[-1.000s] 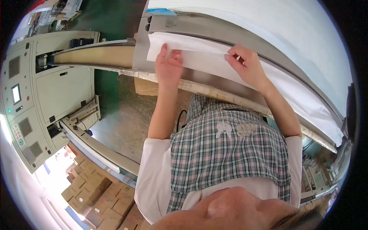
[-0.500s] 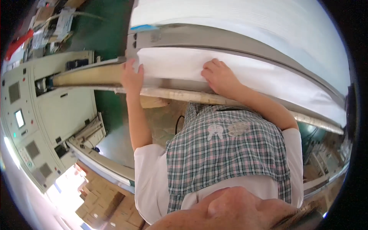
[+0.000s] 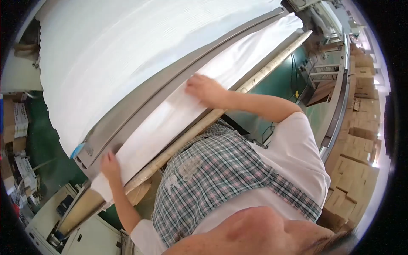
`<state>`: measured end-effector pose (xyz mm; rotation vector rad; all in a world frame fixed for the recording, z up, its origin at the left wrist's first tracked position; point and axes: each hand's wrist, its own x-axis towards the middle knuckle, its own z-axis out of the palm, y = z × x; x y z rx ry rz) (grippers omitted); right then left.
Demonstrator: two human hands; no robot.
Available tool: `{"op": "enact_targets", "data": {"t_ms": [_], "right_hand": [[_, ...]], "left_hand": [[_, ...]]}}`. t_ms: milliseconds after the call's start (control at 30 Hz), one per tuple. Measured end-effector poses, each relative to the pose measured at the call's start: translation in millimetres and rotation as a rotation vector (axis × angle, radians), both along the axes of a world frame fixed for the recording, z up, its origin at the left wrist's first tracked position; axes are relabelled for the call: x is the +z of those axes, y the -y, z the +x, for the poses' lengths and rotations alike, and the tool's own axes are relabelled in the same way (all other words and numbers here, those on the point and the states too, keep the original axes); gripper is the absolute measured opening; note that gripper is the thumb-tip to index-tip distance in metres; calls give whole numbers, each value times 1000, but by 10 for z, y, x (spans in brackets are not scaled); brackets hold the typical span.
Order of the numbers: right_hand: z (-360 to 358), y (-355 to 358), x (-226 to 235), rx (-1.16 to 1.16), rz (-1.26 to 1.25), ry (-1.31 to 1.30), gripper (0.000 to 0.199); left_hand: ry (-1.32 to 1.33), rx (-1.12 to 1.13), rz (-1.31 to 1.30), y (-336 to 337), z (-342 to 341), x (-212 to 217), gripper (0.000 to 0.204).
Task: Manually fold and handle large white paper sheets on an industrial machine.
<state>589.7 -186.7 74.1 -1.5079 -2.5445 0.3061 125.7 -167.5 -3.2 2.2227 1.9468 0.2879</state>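
Note:
A long strip of white sheet material [image 3: 157, 123] lies along a grey metal beam [image 3: 149, 91], slightly wrinkled toward its far right end. My right hand [image 3: 207, 90] rests on the middle of the strip, palm down, its fingertips blurred by motion. Near the strip's left end, my left hand [image 3: 111, 166] touches it with fingers stretched out, beside the beam. Part of the strip hangs over a yellowish roller [image 3: 80, 210] at the lower left. Beyond the beam rises a broad mass of layered white sheet [image 3: 123, 55].
A pale wrapped bar [image 3: 170, 152] runs between my body and the strip. Light machine cabinets [image 3: 95, 238] stand at the lower left. Stacked cardboard boxes [image 3: 355, 165] line the right side. A small blue piece [image 3: 77, 150] sits at the beam's left end.
The view has turned to the right. My left hand, earlier on the yellowish roller by the strip's end, now touches the strip, which reaches farther over that roller. My right hand has shifted along the strip.

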Motion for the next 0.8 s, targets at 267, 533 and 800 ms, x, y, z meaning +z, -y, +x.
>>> {"op": "enact_targets", "data": {"t_ms": [267, 533, 800], "right_hand": [[1736, -291, 41, -109, 77, -46, 50], [2369, -616, 114, 146, -39, -65, 54], [3435, -504, 230, -47, -127, 191, 62]], "left_hand": [[-400, 446, 70, 238, -947, 457, 29], [-189, 199, -72, 6, 1072, 218, 44], [-391, 491, -62, 56, 1542, 172, 50]]}}
